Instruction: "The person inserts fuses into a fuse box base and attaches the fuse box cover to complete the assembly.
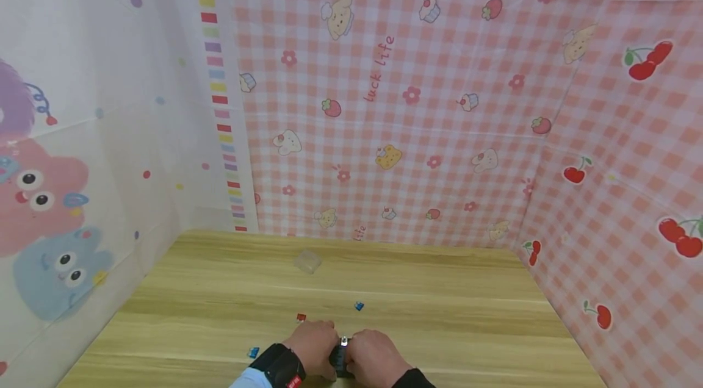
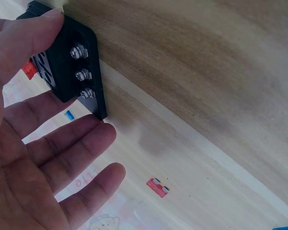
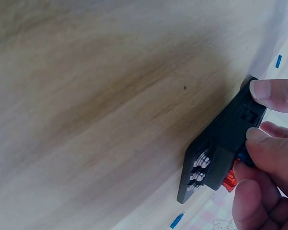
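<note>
A black plastic block with metal screws (image 1: 340,362) stands between the two hands near the front of the table. My left hand (image 1: 314,344) holds it, thumb on its edge and index finger against its side; the other fingers stretch out loosely in the left wrist view. Three screws (image 2: 82,75) show along one end of the block. From the other side my right hand (image 1: 375,356) grips the block, thumb near its far end and the other fingers bent. A small red part (image 3: 229,181) shows beside the block, partly hidden by right-hand fingers.
A small red piece (image 1: 301,318) lies beyond the left hand. One blue piece (image 1: 253,352) is left of the left wrist, another blue piece (image 1: 359,305) beyond the hands. A clear square item (image 1: 308,262) lies farther back. Patterned cloth walls (image 1: 384,180) enclose the wooden table.
</note>
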Available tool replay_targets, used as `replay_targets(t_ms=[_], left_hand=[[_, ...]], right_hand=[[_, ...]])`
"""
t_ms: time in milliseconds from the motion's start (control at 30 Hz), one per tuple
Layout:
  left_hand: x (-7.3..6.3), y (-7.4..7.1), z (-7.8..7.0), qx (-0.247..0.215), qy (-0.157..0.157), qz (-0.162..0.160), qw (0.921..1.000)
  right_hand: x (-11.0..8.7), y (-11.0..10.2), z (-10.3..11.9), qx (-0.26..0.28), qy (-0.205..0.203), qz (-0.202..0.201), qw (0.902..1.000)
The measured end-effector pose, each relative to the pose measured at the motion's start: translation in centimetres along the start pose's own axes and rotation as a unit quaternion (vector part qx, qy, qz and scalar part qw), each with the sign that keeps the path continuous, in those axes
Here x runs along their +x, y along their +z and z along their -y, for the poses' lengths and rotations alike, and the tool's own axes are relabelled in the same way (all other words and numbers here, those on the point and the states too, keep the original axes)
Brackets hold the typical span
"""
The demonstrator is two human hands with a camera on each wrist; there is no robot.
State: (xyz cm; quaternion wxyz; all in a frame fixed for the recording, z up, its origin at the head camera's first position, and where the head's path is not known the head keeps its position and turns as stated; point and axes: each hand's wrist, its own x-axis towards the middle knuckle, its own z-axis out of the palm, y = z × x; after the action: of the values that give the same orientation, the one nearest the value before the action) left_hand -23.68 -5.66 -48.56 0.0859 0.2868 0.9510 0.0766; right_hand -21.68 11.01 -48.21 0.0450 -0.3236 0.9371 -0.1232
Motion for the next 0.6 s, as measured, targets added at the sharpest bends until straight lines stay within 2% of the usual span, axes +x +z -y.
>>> replay_targets(t_ms=[333,600], left_hand=[[0.10,0.05,0.21,-0.002,0.002,0.017,0.9999],[0.03,-0.27,-0.14,0.013,-0.008,0.030,0.9994]], right_hand=[[-0.35,0.14,0.01,-0.027,-0.020,-0.023,0.9992],[-0.43,-0.16,-0.13,-0.003,-0.014,-0.012,0.9998]])
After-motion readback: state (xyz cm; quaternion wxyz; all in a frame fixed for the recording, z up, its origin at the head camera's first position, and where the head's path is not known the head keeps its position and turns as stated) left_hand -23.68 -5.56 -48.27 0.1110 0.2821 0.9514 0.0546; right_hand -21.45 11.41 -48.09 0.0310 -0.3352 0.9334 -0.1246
